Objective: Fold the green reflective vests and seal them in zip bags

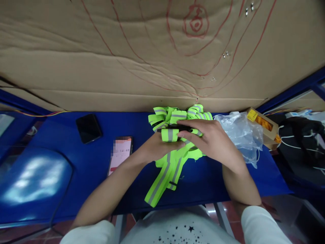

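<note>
A neon-yellow strap [169, 135] with a grey reflective stripe is folded into a small bundle between both my hands. My left hand [154, 147] grips it from below, fingers wrapped round it. Pressed on the bundle's top are the fingers of my right hand [210, 142], which pinch it against the left. Loose lengths of the same strap [165, 176] hang down toward the table's near edge. Behind my hands lies a pile of folded straps [177, 115].
The blue table [96, 162] carries a dark phone [88, 128], a lit phone [120, 154], a crumpled clear plastic bag [241, 134] and a small cardboard box [264, 127]. A large cardboard sheet [127, 57] with red lines stands behind. A blue chair [33, 179] is at left.
</note>
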### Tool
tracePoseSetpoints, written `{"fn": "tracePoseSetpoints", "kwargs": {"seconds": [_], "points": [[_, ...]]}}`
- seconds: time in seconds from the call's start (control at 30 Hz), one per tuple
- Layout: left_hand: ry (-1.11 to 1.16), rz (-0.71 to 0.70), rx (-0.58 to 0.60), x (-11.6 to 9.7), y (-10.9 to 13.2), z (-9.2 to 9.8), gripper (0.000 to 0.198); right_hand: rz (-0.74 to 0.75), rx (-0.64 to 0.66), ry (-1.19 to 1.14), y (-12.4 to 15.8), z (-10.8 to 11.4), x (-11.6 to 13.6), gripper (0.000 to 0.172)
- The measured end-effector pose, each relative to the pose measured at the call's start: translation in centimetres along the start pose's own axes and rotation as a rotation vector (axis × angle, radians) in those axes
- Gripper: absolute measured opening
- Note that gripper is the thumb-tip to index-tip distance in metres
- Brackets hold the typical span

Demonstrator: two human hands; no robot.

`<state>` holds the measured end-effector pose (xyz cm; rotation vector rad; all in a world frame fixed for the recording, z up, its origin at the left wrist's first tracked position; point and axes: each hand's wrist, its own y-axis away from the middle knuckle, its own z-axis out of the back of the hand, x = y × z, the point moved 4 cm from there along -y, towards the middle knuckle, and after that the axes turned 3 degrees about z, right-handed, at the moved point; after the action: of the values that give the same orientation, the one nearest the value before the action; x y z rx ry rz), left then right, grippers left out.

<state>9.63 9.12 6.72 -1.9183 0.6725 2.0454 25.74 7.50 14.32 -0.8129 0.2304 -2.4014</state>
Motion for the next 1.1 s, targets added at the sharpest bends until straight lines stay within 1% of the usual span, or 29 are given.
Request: {"fn": "tracePoseSetpoints", "kwargs": {"seconds": [0.07, 0.13, 0.2, 0.3, 0.37, 0.43, 0.57, 0.67, 0.73, 0.83, 0.93, 0.97, 1.03, 1.1], "points": [[0.023, 0.009, 0.031, -0.3, 0.0, -0.2, 0.037, -0.075, -0.051, 0.064, -0.1, 0.0, 0.0, 0.033], [0.057, -0.017, 0.066, -0.8, 0.1, -0.4, 0.044, -0.113, -0.111, 0.094, -0.1, 0.2, 0.1, 0.037], [0.093, -0.007, 0.108, -1.1, 0.3, -0.7, 0.051, -0.128, -0.167, 0.081, 0.0, 0.4, 0.2, 0.042], [0.124, 0.011, 0.169, -1.1, 0.5, -0.9, 0.056, -0.149, -0.205, 0.002, 0.2, 0.7, 0.1, 0.048], [0.106, -0.004, 0.178, -1.1, 0.5, -0.9, 0.055, -0.163, -0.209, -0.073, 0.1, 0.7, 0.0, 0.047], [0.083, -0.023, 0.182, -1.1, 0.4, -0.8, 0.051, -0.175, -0.213, -0.147, 0.0, 0.7, -0.2, 0.042], [0.101, -0.033, 0.214, -1.1, 0.3, -0.8, 0.056, -0.243, -0.225, -0.361, -0.2, 0.8, -1.2, 0.017], [0.176, -0.002, 0.278, -1.0, 0.6, -1.3, 0.048, -0.287, -0.157, -0.504, -0.3, 0.7, -2.2, 0.021], [0.180, -0.027, 0.298, -1.0, 0.8, -1.6, 0.042, -0.250, -0.092, -0.508, -0.5, 0.7, -2.6, 0.022], [0.068, -0.083, 0.244, -0.7, 0.7, -1.8, 0.045, -0.199, -0.064, -0.387, -0.5, 0.8, -3.0, 0.019], [-0.021, -0.080, 0.166, -0.1, 0.2, -1.7, 0.049, -0.147, -0.137, -0.174, -0.2, 1.1, -2.7, 0.013], [-0.038, -0.070, 0.152, 0.1, 0.0, -1.6, 0.046, -0.106, -0.159, -0.085, 0.0, 1.2, -2.3, 0.015], [-0.063, -0.059, 0.123, 0.2, -0.2, -1.4, 0.038, -0.026, -0.187, 0.121, 0.4, 1.3, -1.3, 0.023], [-0.085, -0.057, 0.083, -0.1, -0.2, -1.3, 0.033, 0.005, -0.165, 0.300, 0.6, 1.2, -0.4, 0.035]]}}
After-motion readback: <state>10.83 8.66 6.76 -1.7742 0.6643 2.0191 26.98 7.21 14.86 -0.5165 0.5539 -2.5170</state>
